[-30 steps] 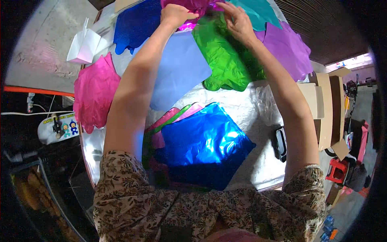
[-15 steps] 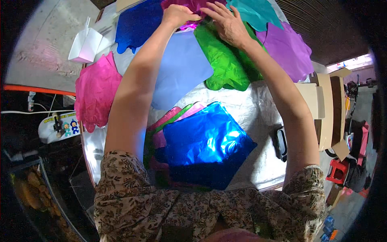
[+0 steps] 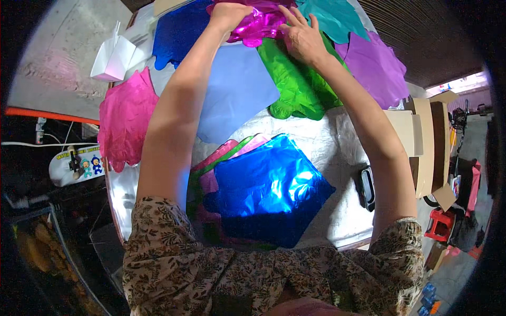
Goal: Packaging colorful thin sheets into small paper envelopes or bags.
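**A:** Any containers from where you sit?

**B:** I see a white folded paper box well left of the fingers; I can't see inside it. Brown cardboard cartons stand far right, contents hidden.

**A:** The hands?

**B:** The left hand is closed on the crinkled magenta foil sheet, fingers curled and pressed together at its left edge. The right hand lies flat on that sheet's right end, fingers spread, above the shiny green foil sheet.

**A:** Anything hard to make out?

**B:** The magenta sheet's top is cut off by the frame. The left fingertips are tucked under, so I can't tell the exact grip.

**A:** Changed since before?

**B:** The right hand has slid left onto the magenta sheet. The metallic blue foil sheet near me hasn't moved.
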Motion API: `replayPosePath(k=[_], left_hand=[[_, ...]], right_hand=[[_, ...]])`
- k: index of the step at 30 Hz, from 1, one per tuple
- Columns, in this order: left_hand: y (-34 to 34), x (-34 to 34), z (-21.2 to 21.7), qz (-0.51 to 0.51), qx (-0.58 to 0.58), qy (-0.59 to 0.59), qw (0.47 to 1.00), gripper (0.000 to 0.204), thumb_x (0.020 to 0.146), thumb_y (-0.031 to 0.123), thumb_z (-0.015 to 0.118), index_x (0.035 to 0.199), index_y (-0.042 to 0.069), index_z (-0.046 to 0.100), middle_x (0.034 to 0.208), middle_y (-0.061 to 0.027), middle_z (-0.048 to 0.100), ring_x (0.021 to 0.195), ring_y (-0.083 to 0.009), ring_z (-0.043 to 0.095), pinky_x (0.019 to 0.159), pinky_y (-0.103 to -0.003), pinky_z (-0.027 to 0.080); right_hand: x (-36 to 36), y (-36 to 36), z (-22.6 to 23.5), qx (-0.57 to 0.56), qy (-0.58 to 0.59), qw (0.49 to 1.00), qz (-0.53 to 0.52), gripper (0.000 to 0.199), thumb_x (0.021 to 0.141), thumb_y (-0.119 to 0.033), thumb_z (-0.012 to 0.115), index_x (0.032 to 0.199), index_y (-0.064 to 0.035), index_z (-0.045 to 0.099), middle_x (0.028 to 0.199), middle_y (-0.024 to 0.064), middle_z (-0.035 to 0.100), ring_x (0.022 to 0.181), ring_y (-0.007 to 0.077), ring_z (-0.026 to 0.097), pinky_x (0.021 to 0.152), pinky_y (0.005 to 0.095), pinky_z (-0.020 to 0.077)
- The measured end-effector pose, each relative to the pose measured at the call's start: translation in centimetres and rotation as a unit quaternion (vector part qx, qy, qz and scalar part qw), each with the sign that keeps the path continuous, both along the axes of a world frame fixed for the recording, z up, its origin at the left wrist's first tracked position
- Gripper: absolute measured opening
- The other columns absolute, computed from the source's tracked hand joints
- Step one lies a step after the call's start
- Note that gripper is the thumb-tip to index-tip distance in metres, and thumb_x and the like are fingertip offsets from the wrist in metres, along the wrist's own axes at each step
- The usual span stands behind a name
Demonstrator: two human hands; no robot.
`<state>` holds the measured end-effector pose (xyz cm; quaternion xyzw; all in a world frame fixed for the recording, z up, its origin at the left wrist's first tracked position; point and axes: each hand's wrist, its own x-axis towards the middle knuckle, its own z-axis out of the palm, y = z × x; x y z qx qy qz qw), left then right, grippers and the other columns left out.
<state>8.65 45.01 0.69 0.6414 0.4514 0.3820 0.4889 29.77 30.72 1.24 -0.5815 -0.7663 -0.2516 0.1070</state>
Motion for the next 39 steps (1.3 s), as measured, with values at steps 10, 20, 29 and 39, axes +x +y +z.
replayPosePath(k=[10,20,29,39], left_hand=[[-5.0,3.8,5.4,0.025,0.298,0.153,0.942,0.021,0.078,0.021,0.078,0.092,0.004,0.076,0.086,-0.0131,0.074,0.077,-0.0255,0.071,0.074,-0.036,0.055],[-0.6,-5.9,22.2,0.212,0.23,0.068,0.948,0.013,0.084,0.01,0.072,0.096,0.004,0.076,0.082,-0.0075,0.074,0.074,-0.0169,0.069,0.069,-0.03,0.053],[-10.1,-18.7,26.2,0.139,0.362,-0.046,0.921,0.019,0.093,0.01,0.067,0.094,-0.009,0.063,0.087,-0.0114,0.065,0.073,-0.0191,0.052,0.067,-0.04,0.046],[-33.0,-16.6,20.7,0.02,0.415,0.141,0.898,0.017,0.087,0.004,0.067,0.101,-0.001,0.074,0.088,-0.007,0.073,0.078,-0.0198,0.069,0.076,-0.031,0.053]], right_hand=[[-1.3,3.0,-1.0,-0.076,0.041,0.996,-0.001,0.04,0.103,-0.04,0.044,0.136,-0.0216,0.058,0.151,0.0108,0.046,0.142,0.0294,0.039,0.113,0.0625,0.0266],[-1.9,3.6,0.3,-0.251,0.116,0.961,-0.025,0.048,0.103,-0.049,0.04,0.145,-0.028,0.051,0.153,0.0027,0.045,0.14,0.028,0.043,0.109,0.0695,0.0261],[-3.8,5.9,-0.1,-0.256,0.162,0.951,-0.065,0.056,0.097,-0.057,0.048,0.139,-0.0197,0.057,0.145,0.0128,0.052,0.132,0.0318,0.052,0.105,0.0672,0.0349],[-6.8,-8.4,7.9,-0.543,0.673,0.469,0.178,0.063,0.098,-0.066,0.043,0.124,-0.013,0.065,0.125,0.0161,0.066,0.101,0.0363,0.068,0.087,0.0456,0.0548]])
